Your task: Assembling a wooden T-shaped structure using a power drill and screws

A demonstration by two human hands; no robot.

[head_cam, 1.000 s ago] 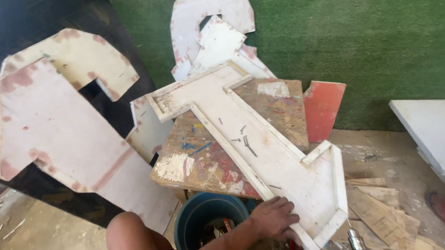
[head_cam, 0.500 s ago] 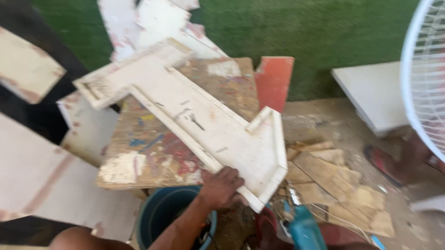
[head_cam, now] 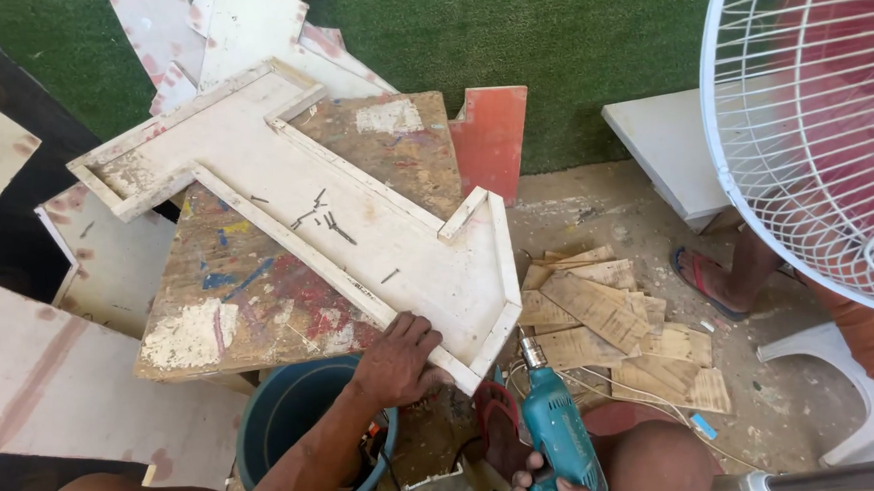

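Observation:
A large white letter-shaped wooden tray (head_cam: 358, 229) with raised edge strips lies across a paint-stained work board (head_cam: 252, 293). Several loose nails (head_cam: 323, 221) lie inside it. My left hand (head_cam: 398, 360) grips the near edge strip of the white piece, close to its lower corner. My right hand (head_cam: 541, 488) shows only fingers at the bottom edge, wrapped around the handle of a teal electric drill (head_cam: 558, 437) that points up toward the piece's corner.
A blue bucket (head_cam: 292, 419) stands under the board's near edge. Scrap plywood pieces (head_cam: 607, 322) litter the ground to the right. A white fan guard (head_cam: 815, 121) fills the right side, with another person's sandalled foot (head_cam: 709, 283) below it. White cut-out shapes (head_cam: 251, 38) lean against green turf.
The view has swung right and downward, bringing the fan, the scrap pile and the teal drill into fuller sight. My left hand stays on the white piece's near edge.

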